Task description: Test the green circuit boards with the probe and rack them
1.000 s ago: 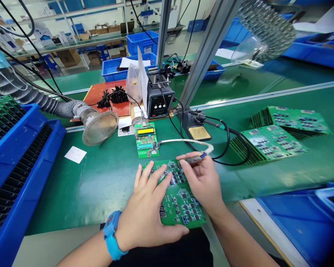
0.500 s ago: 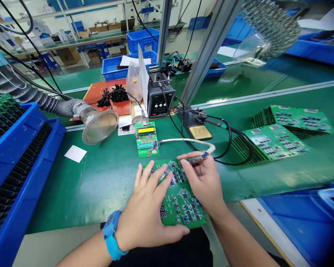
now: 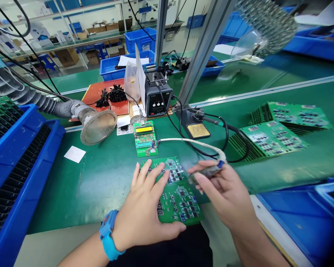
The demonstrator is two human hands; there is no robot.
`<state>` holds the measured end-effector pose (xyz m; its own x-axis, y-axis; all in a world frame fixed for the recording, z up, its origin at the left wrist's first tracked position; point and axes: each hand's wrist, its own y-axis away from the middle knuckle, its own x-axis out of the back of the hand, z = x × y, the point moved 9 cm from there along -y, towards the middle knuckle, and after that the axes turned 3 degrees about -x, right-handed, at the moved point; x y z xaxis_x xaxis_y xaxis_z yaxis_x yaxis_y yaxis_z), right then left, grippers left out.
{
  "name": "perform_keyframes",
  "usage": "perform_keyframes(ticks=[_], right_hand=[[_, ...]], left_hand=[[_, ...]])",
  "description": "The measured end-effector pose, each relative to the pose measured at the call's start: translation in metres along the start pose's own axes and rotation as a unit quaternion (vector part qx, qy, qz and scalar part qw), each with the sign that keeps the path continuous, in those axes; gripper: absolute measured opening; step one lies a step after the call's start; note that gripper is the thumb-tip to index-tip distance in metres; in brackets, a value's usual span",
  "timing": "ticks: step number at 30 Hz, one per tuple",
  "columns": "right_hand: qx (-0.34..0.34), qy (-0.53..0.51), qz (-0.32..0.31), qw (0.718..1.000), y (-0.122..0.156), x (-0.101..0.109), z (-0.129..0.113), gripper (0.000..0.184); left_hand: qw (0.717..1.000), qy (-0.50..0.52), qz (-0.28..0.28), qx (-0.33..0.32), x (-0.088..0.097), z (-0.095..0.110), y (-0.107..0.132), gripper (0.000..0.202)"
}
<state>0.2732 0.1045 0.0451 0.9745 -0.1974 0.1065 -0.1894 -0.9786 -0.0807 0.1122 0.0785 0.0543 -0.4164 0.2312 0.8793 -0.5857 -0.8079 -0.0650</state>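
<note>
My left hand [image 3: 143, 207] lies flat with its fingers spread on a green circuit board [image 3: 179, 204], pressing it to the bench and holding nothing else. My right hand [image 3: 225, 193] pinches a small probe [image 3: 207, 172] with a blue tip, now clear of the board and to its right. A white sheathed cable [image 3: 189, 141] runs from the probe to a green test board [image 3: 144, 146] with a yellow LCD, which lies just beyond the circuit board.
Stacks of green circuit boards [image 3: 272, 139] lie to the right, beyond a soldering iron stand [image 3: 197, 129] and soldering station [image 3: 156, 98]. A fume extractor hood [image 3: 97, 126] sits back left. A blue tray [image 3: 16, 167] of boards runs along the left side.
My right hand has lifted the probe off the board and moved it to the right, toward me. My left hand and the board have stayed in place.
</note>
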Motion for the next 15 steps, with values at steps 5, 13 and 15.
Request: perform_keyframes(ticks=[5, 13, 15], right_hand=[[0.011, 0.03, -0.033, 0.999, 0.016, -0.001, 0.0, 0.014], [0.037, 0.055, -0.049, 0.997, 0.019, -0.005, 0.001, 0.008], [0.041, 0.073, -0.053, 0.995, 0.021, -0.005, 0.003, 0.008]], left_hand=[[1.0, -0.006, 0.004, -0.002, -0.001, 0.0, 0.002, 0.1], [1.0, -0.004, 0.005, -0.003, -0.002, 0.0, 0.001, 0.101], [1.0, -0.002, 0.007, 0.0, -0.002, 0.0, 0.001, 0.1]])
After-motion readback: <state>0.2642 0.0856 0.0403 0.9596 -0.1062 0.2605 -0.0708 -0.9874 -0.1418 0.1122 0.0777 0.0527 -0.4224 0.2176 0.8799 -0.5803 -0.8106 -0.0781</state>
